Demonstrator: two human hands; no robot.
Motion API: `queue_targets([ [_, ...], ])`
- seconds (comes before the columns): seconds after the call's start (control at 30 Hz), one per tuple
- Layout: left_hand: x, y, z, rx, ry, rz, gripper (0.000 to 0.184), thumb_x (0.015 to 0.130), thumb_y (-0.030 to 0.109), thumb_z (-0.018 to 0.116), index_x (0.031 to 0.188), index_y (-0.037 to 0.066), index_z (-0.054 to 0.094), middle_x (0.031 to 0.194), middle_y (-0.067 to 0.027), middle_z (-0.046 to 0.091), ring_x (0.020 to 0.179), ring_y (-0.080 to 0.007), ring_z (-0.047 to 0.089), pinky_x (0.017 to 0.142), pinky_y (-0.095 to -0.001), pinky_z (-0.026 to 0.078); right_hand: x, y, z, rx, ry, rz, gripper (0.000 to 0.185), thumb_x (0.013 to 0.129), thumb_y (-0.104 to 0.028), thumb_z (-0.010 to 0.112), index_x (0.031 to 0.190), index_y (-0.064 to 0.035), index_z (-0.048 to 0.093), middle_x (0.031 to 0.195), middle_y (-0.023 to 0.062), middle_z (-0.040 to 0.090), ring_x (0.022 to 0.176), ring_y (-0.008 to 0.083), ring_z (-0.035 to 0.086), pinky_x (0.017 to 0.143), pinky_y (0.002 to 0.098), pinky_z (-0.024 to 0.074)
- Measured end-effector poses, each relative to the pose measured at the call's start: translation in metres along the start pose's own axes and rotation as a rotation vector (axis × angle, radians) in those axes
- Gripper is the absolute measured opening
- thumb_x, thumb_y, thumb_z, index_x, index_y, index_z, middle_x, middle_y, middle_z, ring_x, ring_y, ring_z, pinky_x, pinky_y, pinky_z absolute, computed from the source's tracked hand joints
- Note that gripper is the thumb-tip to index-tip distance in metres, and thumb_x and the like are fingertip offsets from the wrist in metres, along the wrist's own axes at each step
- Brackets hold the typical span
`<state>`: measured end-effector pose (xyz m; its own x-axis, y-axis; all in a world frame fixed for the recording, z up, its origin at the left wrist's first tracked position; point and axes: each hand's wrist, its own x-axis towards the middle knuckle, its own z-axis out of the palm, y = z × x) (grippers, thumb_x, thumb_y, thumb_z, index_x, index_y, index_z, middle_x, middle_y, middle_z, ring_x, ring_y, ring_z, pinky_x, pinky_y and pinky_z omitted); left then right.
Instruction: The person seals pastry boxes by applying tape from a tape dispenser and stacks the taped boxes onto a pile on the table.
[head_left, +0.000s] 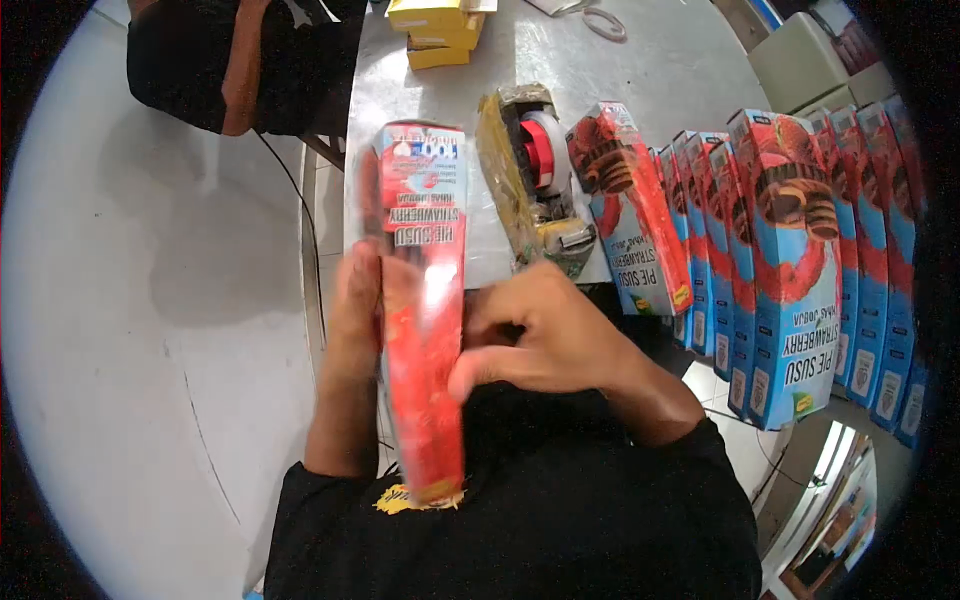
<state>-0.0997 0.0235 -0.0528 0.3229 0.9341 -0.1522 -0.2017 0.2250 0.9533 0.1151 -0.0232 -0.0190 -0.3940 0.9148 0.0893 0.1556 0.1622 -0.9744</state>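
Observation:
A long red and blue strawberry pie box point(430, 330) stands on end between my hands, close to my chest, partly blurred. My left hand point(365, 295) grips it along its left side. Against its right side is my right hand point(540, 330), with curled fingers and the thumb on the box's edge. Just beyond my right hand lies a tape dispenser point(540, 180) with a red-cored roll, wrapped in yellowish tape. Another strawberry pie box point(630, 210) leans at an angle to the right of the dispenser.
Several similar boxes point(795, 270) stand in a row on the right. Yellow boxes point(437, 30) are stacked at the far edge of the metal table point(560, 60), near a tape ring point(605, 25). Another person's arm point(243, 70) shows at the upper left.

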Motion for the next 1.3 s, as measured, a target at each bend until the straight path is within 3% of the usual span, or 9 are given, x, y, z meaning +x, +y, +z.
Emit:
queue_targets([
  [0.07, -0.012, 0.011, 0.04, -0.505, -0.17, -0.261, 0.073, 0.09, 0.059, 0.073, 0.125, -0.003, 0.056, 0.112, -0.0117, 0.068, 0.101, -0.0179, 0.067, 0.084, -0.0317, 0.056, -0.01, -0.003, 0.002, 0.02, -0.041, 0.123, 0.031, 0.085, -0.031, 0.084, 0.082, -0.0032, 0.07, 0.074, 0.0096, 0.066, 0.067, 0.021, 0.065, 0.064, 0.0362, 0.0495],
  [0.2, -0.038, -0.041, -0.009, -0.421, -0.421, -0.124, 0.064, 0.096, 0.043, 0.071, 0.136, -0.003, 0.05, 0.128, -0.0117, 0.064, 0.116, -0.0192, 0.062, 0.091, -0.0329, 0.054, -0.036, 0.054, -0.024, -0.317, 1.033, 0.107, 0.04, 0.088, -0.04, 0.08, 0.089, -0.0014, 0.071, 0.097, 0.0125, 0.064, 0.091, 0.0259, 0.064, 0.083, 0.0382, 0.0514],
  [0.27, -0.037, -0.057, -0.046, 0.309, -0.222, -0.085, 0.051, 0.1, 0.027, 0.066, 0.138, -0.002, 0.05, 0.131, -0.011, 0.064, 0.113, -0.0175, 0.065, 0.089, -0.0312, 0.056, -0.037, 0.052, -0.028, -0.537, 0.85, 0.21, 0.042, 0.093, -0.041, 0.076, 0.094, 0.0004, 0.071, 0.109, 0.0159, 0.058, 0.106, 0.0312, 0.058, 0.095, 0.0417, 0.0462],
  [0.3, -0.008, -0.061, -0.052, -0.435, -0.421, -0.183, 0.056, 0.101, 0.037, 0.066, 0.139, -0.001, 0.05, 0.127, -0.0107, 0.065, 0.108, -0.0156, 0.068, 0.085, -0.0299, 0.058, -0.034, 0.042, -0.023, -0.519, 0.837, 0.223, 0.04, 0.094, -0.04, 0.074, 0.096, 0.0004, 0.071, 0.111, 0.0166, 0.057, 0.109, 0.0324, 0.056, 0.097, 0.0427, 0.0444],
  [0.43, 0.014, -0.001, 0.014, -0.57, -0.153, 0.031, 0.065, 0.105, 0.043, 0.055, 0.144, -0.005, 0.037, 0.096, -0.0138, 0.054, 0.055, -0.0188, 0.06, 0.042, -0.0291, 0.058, -0.034, 0.048, -0.02, -0.721, 0.949, 0.237, 0.033, 0.1, -0.031, 0.067, 0.103, 0.0013, 0.071, 0.116, 0.0167, 0.057, 0.113, 0.0308, 0.054, 0.102, 0.0395, 0.0415],
  [0.53, 0.016, 0.007, 0.018, -0.499, -0.094, 0.105, 0.065, 0.106, 0.048, 0.051, 0.144, -0.004, 0.039, 0.097, -0.0122, 0.056, 0.061, -0.0177, 0.063, 0.048, -0.03, 0.06, -0.032, 0.05, -0.021, -0.888, 0.892, 0.334, 0.026, 0.099, -0.027, 0.067, 0.097, -0.001, 0.073, 0.115, 0.0155, 0.058, 0.119, 0.0308, 0.051, 0.105, 0.041, 0.0394],
  [0.6, 0.02, 0.01, 0.016, -0.408, -0.2, 0.065, 0.066, 0.101, 0.056, 0.058, 0.136, 0.001, 0.05, 0.118, -0.0101, 0.067, 0.099, -0.0161, 0.071, 0.083, -0.0329, 0.061, -0.032, 0.045, -0.023, -0.553, 0.813, 0.29, 0.025, 0.096, -0.029, 0.07, 0.09, -0.0048, 0.075, 0.116, 0.0173, 0.057, 0.114, 0.0347, 0.05, 0.102, 0.0445, 0.0388],
  [1.13, -0.016, 0.067, 0.142, -0.534, -0.418, -0.171, 0.067, 0.104, 0.053, 0.053, 0.145, 0.001, 0.044, 0.131, -0.0168, 0.065, 0.115, -0.0267, 0.069, 0.098, -0.0429, 0.058, -0.112, -0.093, -0.015, -0.468, 0.69, -0.158, 0.033, 0.079, -0.025, 0.088, 0.082, -0.0022, 0.063, 0.07, 0.0097, 0.058, 0.062, 0.0286, 0.057, 0.057, 0.0376, 0.0437],
  [1.3, -0.033, 0.05, 0.217, -0.283, -0.486, -0.266, 0.062, 0.102, 0.025, 0.057, 0.152, 0.0, 0.028, 0.136, -0.0179, 0.053, 0.121, -0.0266, 0.06, 0.108, -0.0399, 0.047, -0.166, -0.022, 0.028, -0.36, 0.892, -0.024, 0.01, 0.086, -0.006, 0.08, 0.093, -0.004, 0.073, 0.084, 0.0047, 0.075, 0.079, 0.0171, 0.073, 0.072, 0.0347, 0.0581],
])
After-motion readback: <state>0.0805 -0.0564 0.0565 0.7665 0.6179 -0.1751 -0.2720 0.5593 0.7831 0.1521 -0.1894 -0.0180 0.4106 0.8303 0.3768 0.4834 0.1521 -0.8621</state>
